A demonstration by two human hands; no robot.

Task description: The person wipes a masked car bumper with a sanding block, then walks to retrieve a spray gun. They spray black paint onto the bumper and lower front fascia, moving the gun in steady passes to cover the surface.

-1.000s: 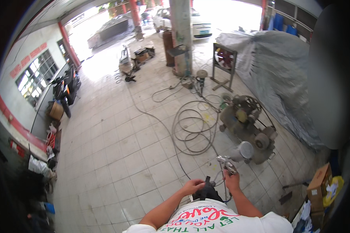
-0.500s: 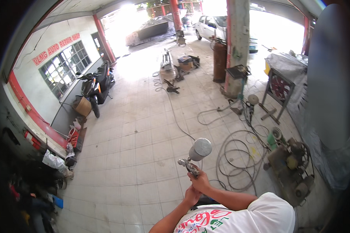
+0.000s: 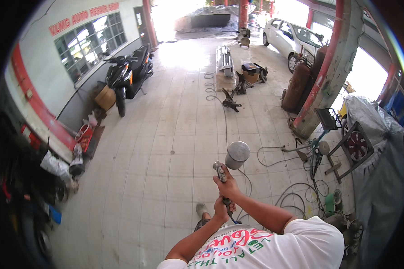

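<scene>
In front of my body, my right hand [image 3: 227, 186] is closed around the grip of a metal spray gun [image 3: 220, 172]. A silvery paint cup [image 3: 238, 155] sits on top of it, tilted to the right. Just below, my left hand [image 3: 221, 209] wraps round the dark end of an air hose [image 3: 227, 202] under the gun's grip. Blue hose hangs beneath that hand, near my shirt. Part of the gun's handle is hidden by my right fingers. Both hands are held above the tiled floor.
Hose coils [image 3: 296, 197] lie on the floor at right, near a compressor [image 3: 352, 233] and a fan [image 3: 358, 144]. A black motorcycle [image 3: 128, 76] stands at left by the wall. Gas cylinders [image 3: 297, 87] lean near a pillar [image 3: 329, 76]; a white car [image 3: 294, 38] is behind.
The view has turned left, so the surroundings sit farther right. The gun has swung more upright, and my left hand now grips lower, a little apart from my right wrist. A foot has come into view.
</scene>
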